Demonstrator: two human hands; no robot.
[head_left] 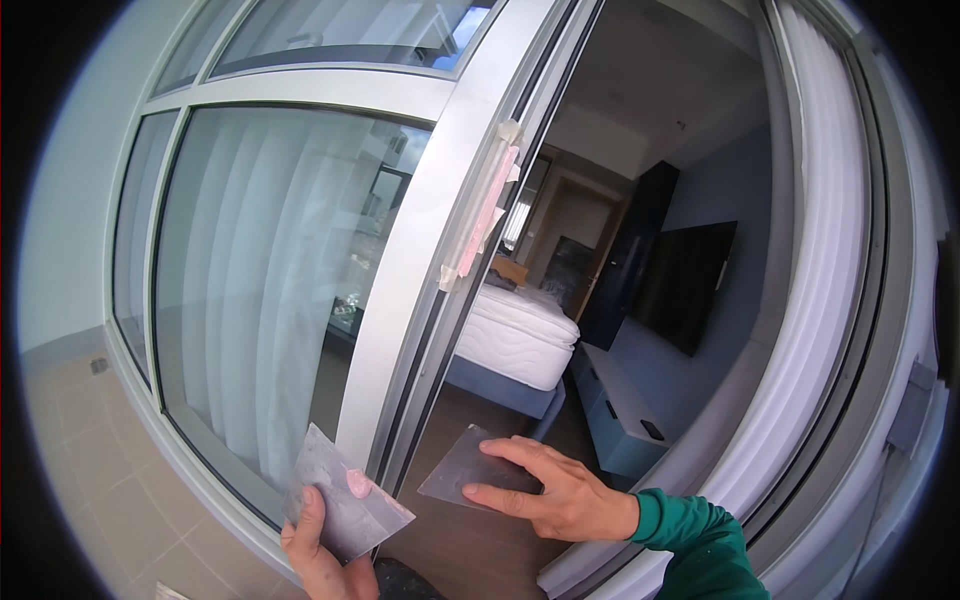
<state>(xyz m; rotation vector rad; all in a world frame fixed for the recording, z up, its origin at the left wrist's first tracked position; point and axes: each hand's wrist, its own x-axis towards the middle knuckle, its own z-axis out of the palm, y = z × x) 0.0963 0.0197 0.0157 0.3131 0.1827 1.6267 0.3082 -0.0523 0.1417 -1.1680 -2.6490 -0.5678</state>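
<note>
My left hand [318, 548] grips a flat grey putty scraper [335, 505] by its lower edge, thumb on its face. A dab of pink putty [358, 484] sits near that scraper's upper right edge, with a thin pink smear beside it. A second grey scraper [455, 470] is held in my right hand [560, 490], between the thumb and the fingers; the two plates are apart. Above both hands, a strip of pink putty [488, 215] runs along the white door frame [425, 200], edged with pale masking tape [447, 275].
Left stands a glass panel [260, 250] with a curtain behind it, over a tiled floor [120, 500]. Through the open doorway are a mattress [515, 335], a wall-mounted television [690, 285] and a low cabinet [620, 425]. A white curtain [825, 230] hangs at the right.
</note>
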